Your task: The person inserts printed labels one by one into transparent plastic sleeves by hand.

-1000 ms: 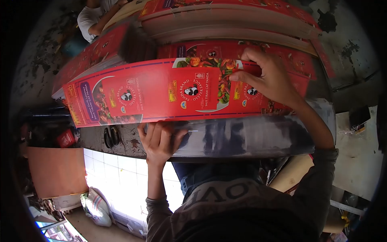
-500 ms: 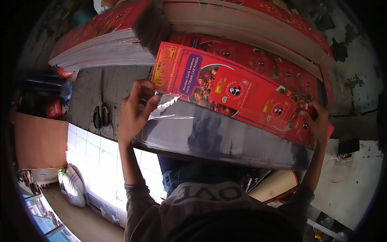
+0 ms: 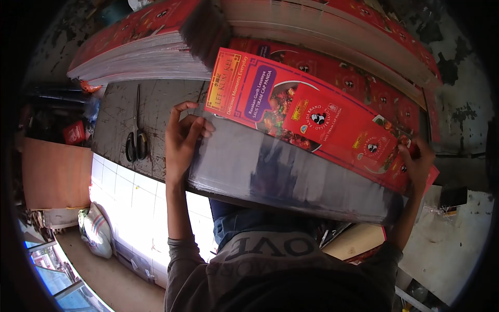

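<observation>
My right hand [image 3: 420, 162] clamps the card [image 3: 321, 118] at right, seemingly steadying it over the film [image 3: 239, 161]; whether my left hand [image 3: 183, 139] pinches the film's left corner, I can't tell.

A pair of scissors [image 3: 136, 129] lay on the dark gray table [image 3: 114, 117], w/ black handles nr the edge and thin blades pointing away. The tabletop was v. scratched. Lower down on the L were bright white tiles [image 3: 130, 203] w/ thin lines. A pale sack [image 3: 97, 234] w/ stripes sat just beside them. A brown board [image 3: 56, 174] was nr the sack. A small red pack [image 3: 74, 133] was just past the board, nr some shiny black stuff [image 3: 49, 108]. Over on the R, a gray surface [image 3: 460, 132] had dark patches, and a pale board [image 3: 460, 244] was nr a flat black thing [image 3: 454, 195]. A tan sheet [image 3: 353, 242] was lower than the tabletop.
</observation>
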`<act>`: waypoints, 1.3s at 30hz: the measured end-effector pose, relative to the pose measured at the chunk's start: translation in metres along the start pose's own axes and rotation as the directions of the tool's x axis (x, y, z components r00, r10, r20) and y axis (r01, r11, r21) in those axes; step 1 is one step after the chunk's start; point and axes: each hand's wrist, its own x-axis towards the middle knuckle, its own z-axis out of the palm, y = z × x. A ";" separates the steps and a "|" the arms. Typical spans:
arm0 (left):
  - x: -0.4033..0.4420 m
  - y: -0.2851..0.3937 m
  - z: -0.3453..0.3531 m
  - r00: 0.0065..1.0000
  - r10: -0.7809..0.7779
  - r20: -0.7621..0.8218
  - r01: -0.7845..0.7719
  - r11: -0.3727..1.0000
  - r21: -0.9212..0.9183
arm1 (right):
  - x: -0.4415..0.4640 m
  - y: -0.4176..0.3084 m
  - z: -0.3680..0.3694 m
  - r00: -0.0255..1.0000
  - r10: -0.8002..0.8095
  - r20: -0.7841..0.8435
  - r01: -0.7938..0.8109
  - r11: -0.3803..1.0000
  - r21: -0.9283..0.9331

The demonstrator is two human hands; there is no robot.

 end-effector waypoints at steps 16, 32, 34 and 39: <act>-0.002 -0.001 0.003 0.998 0.030 -0.061 -0.024 0.995 0.096 | 0.004 0.000 -0.002 0.991 -0.127 0.053 0.123 0.990 0.061; 0.000 0.017 0.005 0.966 0.232 -0.117 -0.111 0.775 0.622 | 0.000 -0.010 -0.006 0.985 -0.119 0.128 0.138 0.979 -0.148; 0.001 0.024 0.003 0.938 0.340 -0.066 -0.167 0.611 0.773 | -0.012 -0.005 -0.025 0.985 -0.081 0.152 0.106 0.981 -0.162; 0.005 0.038 0.017 0.888 0.361 0.285 -0.445 0.518 0.731 | -0.054 0.023 -0.046 0.990 -0.004 0.141 0.027 0.986 -0.162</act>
